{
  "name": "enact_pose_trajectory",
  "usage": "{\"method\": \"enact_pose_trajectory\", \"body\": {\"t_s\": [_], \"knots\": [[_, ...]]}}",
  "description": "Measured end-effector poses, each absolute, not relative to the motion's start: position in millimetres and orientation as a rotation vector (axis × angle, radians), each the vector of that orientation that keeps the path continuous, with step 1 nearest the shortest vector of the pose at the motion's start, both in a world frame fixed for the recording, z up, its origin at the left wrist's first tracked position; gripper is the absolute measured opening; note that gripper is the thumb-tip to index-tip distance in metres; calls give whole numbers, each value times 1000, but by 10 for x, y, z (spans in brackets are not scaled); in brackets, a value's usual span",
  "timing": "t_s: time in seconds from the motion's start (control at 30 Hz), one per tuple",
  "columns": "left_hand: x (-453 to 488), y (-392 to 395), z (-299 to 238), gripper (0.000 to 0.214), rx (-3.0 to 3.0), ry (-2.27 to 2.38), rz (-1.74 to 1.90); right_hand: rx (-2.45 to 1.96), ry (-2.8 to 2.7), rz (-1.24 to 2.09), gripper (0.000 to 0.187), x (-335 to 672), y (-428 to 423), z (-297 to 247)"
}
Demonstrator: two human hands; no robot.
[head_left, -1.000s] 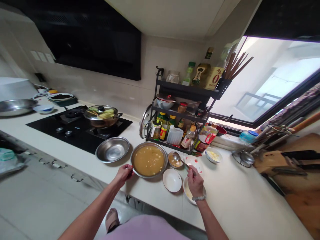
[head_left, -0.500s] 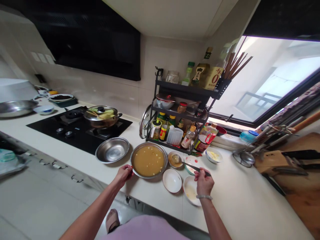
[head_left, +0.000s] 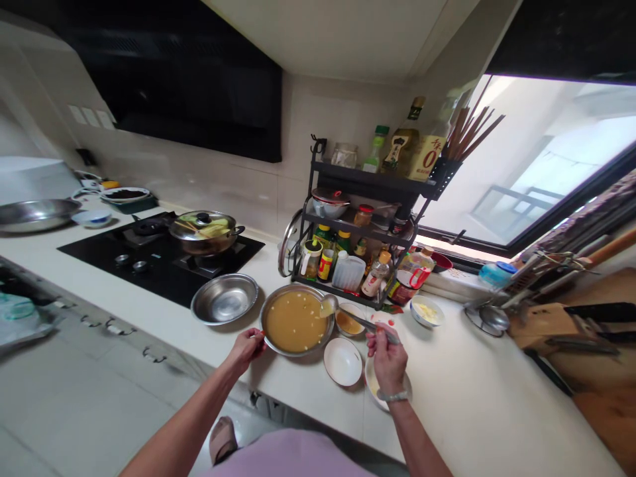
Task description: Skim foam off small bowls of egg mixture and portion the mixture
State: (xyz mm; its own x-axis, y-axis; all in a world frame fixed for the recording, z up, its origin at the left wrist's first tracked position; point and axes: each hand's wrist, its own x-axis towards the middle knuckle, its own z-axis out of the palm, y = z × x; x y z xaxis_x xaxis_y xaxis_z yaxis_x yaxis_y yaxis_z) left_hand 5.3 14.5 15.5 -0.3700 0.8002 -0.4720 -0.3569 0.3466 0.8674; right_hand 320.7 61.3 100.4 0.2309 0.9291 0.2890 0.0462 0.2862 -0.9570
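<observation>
A round metal basin (head_left: 297, 321) on the counter holds brown liquid with pale bits floating in it. My left hand (head_left: 248, 349) pinches the basin's left rim. In my right hand (head_left: 388, 361) is the handle of a metal ladle (head_left: 328, 305), its bowl over the basin's right edge. Just below the ladle stands a small bowl (head_left: 349, 320) with some brown liquid. A white bowl (head_left: 342, 362) sits in front of it. Partly hidden under my right hand is another white bowl (head_left: 373, 384). An unfilled metal basin (head_left: 224, 300) stands to the left.
A lidded pan (head_left: 203, 233) rests on the black stove (head_left: 159, 262). Behind the basin is a black rack (head_left: 358, 225) of bottles and jars. A bowl of pale yellow pieces (head_left: 427, 311) stands at right, near a knife block (head_left: 534, 324).
My right hand has moved left with the ladle. Its bowl has risen out of the small bowl and over to the basin's right rim. My left hand stays at the basin.
</observation>
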Motion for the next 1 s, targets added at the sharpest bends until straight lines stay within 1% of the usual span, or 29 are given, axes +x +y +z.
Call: {"method": "enact_pose_trajectory", "body": {"t_s": [0.2, 0.33, 0.43, 0.53, 0.63, 0.77, 1.0], "knots": [[51, 150, 144, 34, 390, 1504, 1300, -999, -1573, 630, 31, 3291, 557, 830], [48, 154, 134, 33, 384, 1504, 1302, -1098, -1599, 487, 34, 3473, 653, 712], [45, 156, 133, 33, 387, 1501, 1299, -1206, -1572, 452, 38, 3569, 707, 621], [43, 159, 133, 33, 389, 1499, 1294, -1303, -1500, 507, 42, 3602, 716, 535], [43, 159, 131, 33, 387, 1502, 1292, -1410, -1259, 641, 44, 3603, 727, 489], [44, 154, 135, 33, 381, 1509, 1293, -1377, -933, 764, 39, 3625, 785, 522], [49, 153, 151, 33, 376, 1506, 1288, -1338, -829, 755, 33, 3666, 826, 691]]}}
